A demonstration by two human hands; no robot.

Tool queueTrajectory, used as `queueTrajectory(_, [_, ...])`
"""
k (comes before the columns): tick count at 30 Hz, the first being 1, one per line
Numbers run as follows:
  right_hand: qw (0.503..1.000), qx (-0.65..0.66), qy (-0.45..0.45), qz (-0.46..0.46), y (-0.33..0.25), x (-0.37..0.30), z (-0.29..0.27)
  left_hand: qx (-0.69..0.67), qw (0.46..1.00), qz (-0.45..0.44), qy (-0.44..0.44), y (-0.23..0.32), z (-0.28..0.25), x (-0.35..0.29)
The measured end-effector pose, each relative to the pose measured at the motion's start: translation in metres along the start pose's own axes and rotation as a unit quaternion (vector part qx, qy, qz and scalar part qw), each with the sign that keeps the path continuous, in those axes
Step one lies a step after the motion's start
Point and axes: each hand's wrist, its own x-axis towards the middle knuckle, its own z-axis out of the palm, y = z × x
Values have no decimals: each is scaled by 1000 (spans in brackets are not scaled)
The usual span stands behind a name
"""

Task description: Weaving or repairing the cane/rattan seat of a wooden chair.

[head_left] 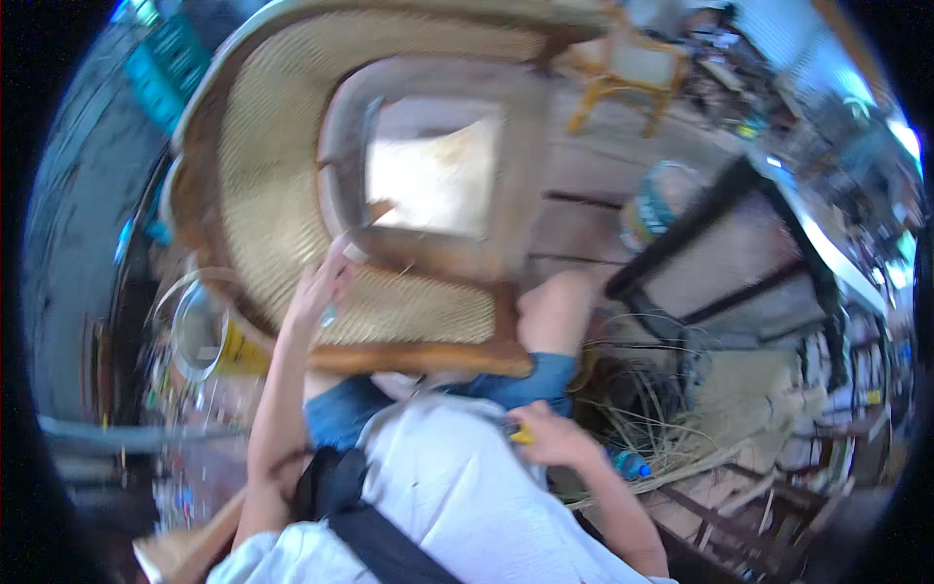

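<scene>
Across my lap rests a chair frame (506, 358) of brown wood. Its curved cane panel (277, 146) surrounds a seat frame with a square opening. My left hand (321, 287) is at the panel's inner edge, its fingers closed around something small and pale, too blurred to name. Beside my right thigh, my right hand (553, 435) grips a small tool with a yellow and dark handle (522, 432). Most of that tool is hidden by the fingers.
Left of the chair stands a yellow bucket (238, 348). Loose cane strands (662, 428) and a blue-capped bottle (630, 464) lie to my right. Farther off are a dark wooden frame (696, 224), a plastic tub (657, 204), a small yellow-legged chair (628, 73) and teal crates (167, 73).
</scene>
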Motion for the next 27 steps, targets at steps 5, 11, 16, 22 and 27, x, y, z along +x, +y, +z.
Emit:
queueTrajectory(5, [940, 328, -6, -88, 4, -8, -67, -45, 998, 26, -24, -3, -31, 33])
queueTrajectory(11, [945, 320, 59, 27, -45, 136, -116, -5, 999, -22, -39, -55, -27, 107])
queueTrajectory(16, [992, 106, -22, 70, -53, 278, -107, 321, 943, -4, -83, -77, 6, 157])
queueTrajectory(22, [986, -103, -121, -41, -64, 375, -97, 456, 881, -57, -111, -149, 28, 204])
queueTrajectory(27, [968, -125, -218, -7, -65, 409, -87, 486, 857, 66, -155, -225, 15, 226])
